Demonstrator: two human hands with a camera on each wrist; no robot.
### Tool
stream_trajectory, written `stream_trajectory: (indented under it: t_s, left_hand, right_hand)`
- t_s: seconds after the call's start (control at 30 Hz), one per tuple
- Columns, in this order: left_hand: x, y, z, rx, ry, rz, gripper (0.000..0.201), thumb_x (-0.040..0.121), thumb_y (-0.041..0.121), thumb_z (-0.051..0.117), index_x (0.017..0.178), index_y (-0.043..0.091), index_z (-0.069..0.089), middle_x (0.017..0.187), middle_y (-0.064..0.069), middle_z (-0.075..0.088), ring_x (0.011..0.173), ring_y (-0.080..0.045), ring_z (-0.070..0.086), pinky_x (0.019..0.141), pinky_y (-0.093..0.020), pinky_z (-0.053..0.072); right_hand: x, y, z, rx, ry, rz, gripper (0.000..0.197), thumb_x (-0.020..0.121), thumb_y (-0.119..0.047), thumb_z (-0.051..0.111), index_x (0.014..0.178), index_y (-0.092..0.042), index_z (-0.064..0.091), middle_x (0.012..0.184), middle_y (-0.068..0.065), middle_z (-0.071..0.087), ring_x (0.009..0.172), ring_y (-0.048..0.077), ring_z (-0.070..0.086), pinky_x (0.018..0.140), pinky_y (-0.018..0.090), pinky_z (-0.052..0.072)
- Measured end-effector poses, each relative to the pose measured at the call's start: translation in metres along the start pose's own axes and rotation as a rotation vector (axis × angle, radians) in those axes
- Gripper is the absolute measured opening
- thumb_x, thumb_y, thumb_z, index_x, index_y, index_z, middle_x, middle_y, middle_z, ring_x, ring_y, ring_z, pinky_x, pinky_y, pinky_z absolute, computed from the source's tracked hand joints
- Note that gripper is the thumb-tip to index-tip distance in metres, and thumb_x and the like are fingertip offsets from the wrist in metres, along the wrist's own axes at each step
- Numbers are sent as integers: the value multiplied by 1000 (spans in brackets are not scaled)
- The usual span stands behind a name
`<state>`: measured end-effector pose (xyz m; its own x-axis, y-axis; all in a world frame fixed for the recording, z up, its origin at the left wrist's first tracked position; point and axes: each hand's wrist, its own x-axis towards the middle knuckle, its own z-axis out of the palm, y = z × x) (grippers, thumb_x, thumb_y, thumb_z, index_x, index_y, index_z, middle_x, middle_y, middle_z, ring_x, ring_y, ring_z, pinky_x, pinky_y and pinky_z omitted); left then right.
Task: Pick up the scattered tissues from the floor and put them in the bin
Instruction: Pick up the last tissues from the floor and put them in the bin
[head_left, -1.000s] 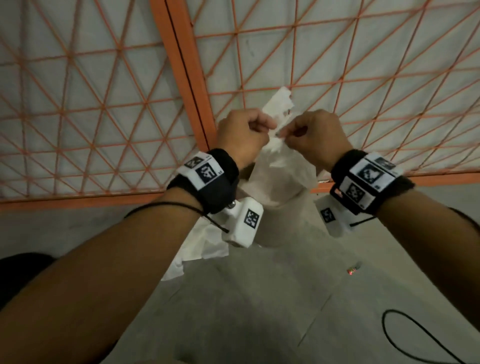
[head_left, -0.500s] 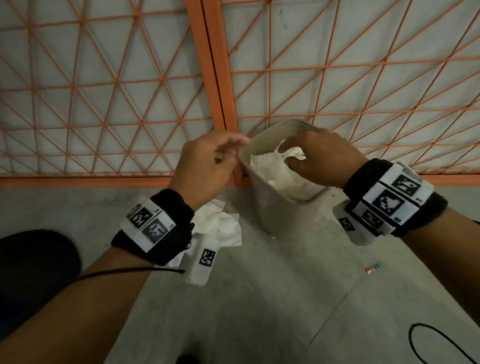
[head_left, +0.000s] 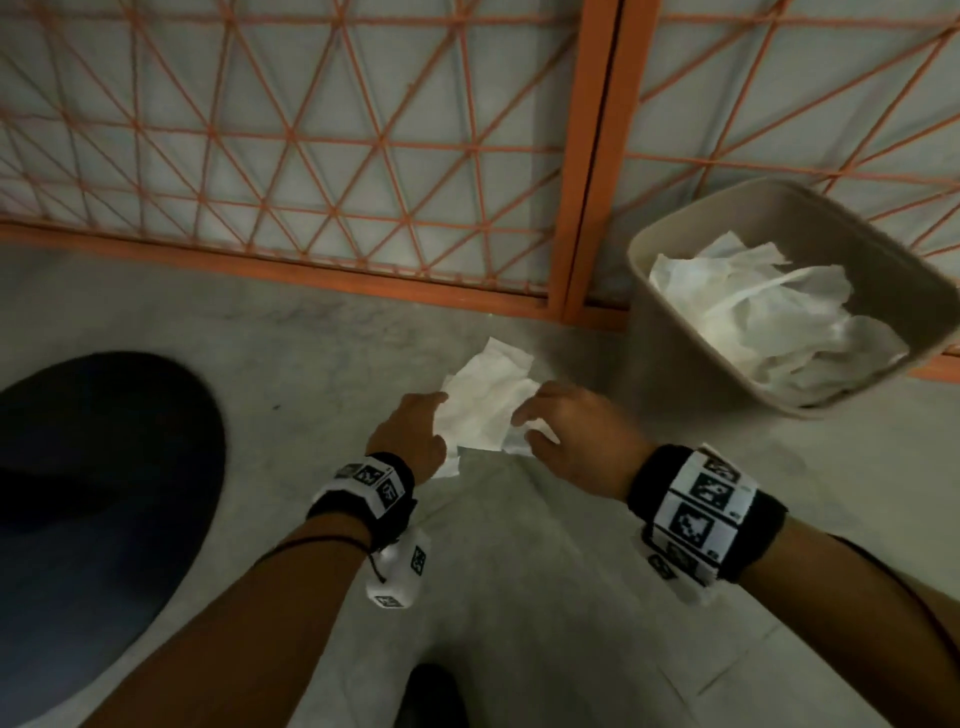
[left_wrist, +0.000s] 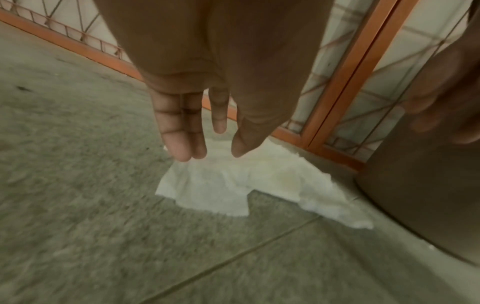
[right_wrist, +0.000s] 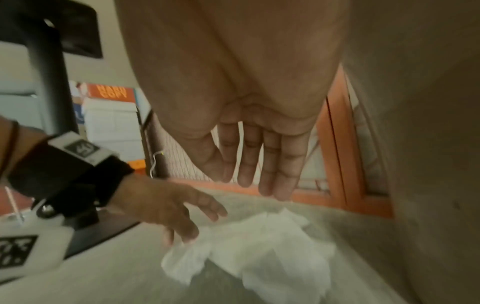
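Observation:
A crumpled white tissue (head_left: 488, 405) lies on the grey floor just left of the beige bin (head_left: 675, 332); it also shows in the left wrist view as the tissue (left_wrist: 233, 185) and in the right wrist view as the tissue (right_wrist: 259, 251). The bin holds several white tissues (head_left: 769, 317). My left hand (head_left: 415, 431) hovers at the tissue's left edge, fingers straight. My right hand (head_left: 561, 431) hovers over its right edge, fingers extended. Both wrist views show the left hand (left_wrist: 205, 142) and right hand (right_wrist: 259, 185) above the tissue, holding nothing.
An orange lattice fence (head_left: 332, 156) runs along the back, its post (head_left: 587, 208) beside the bin. A dark rounded shape (head_left: 93, 509) fills the left. A dark object (head_left: 431, 696) sits at the bottom edge. A black pole (right_wrist: 46, 72) and boxes (right_wrist: 111, 115) stand behind.
Both hands left the bin, where the right hand had pushed a tissue in, and dropped to the floor tissue left of it. The view swung left and down.

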<state>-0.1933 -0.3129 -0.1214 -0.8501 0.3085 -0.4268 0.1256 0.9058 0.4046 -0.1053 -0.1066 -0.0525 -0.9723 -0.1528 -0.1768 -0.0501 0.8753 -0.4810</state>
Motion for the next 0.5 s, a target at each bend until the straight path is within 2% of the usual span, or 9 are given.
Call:
stream_trajectory:
  t_s: [0.13,0.23,0.33,0.43,0.5]
  left_hand:
    - [15,-9,13,136,46,-50,55,96,20,48,148,27,32,149,-4,39,130,-29,47,105,-38,39]
    - [21,-18,17,192,90,-44,40,96,19,44,135,25,51,131,-8,56,117,-30,57,96,-37,45]
    - [20,-24,14,139,106,-20,29,96,22,45,112,20,69,115,-10,63,104,-31,62,88,-37,48]
    - [11,-31,11,56,146,1,25,96,21,48,103,15,71,106,-11,63,96,-31,63,82,-34,48]
    - [3,-34,11,14,159,11,22,96,19,48,102,14,68,105,-10,61,94,-29,62,79,-31,45]
  right_hand:
    - [19,23,40,16,-70,106,37,89,-20,52,126,-20,56,134,5,52,120,28,52,98,42,46]
    - [31,40,57,-6,-116,171,48,90,-18,52,137,-18,43,144,6,42,127,29,46,103,39,42]
    - [37,55,69,-25,-143,206,56,90,-19,51,143,-19,34,151,5,34,134,27,38,107,37,36]
    - [35,64,80,-61,-159,196,54,90,-18,51,142,-19,37,151,6,36,138,26,34,110,41,34]
    - [32,67,86,-138,-99,156,47,88,-18,54,134,-19,49,144,7,46,133,29,40,103,47,42]
